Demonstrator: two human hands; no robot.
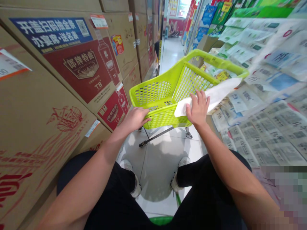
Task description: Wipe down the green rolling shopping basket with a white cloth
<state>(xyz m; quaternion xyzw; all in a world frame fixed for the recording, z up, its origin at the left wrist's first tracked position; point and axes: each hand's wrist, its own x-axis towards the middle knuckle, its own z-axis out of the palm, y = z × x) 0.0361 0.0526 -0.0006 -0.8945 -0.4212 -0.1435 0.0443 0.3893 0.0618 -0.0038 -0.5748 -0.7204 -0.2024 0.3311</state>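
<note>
A lime-green plastic shopping cart with perforated basket walls stands at an angle before me. My left hand grips the corner of its near rim, fingers over the edge and thumb below. My right hand lies on a white cloth draped along the cart's near right side. Its fingers press the cloth against the rim, with the thumb at the left; the palm side is hidden. Whether the white sheet is fabric or paper is hard to tell. Under the basket show grey legs and a caster wheel.
Stacked cardboard liquor cartons wall the left side. Shelves of white packaged tissue line the right. A tiled aisle runs ahead. My shoes stand on the floor, with a green object beneath me.
</note>
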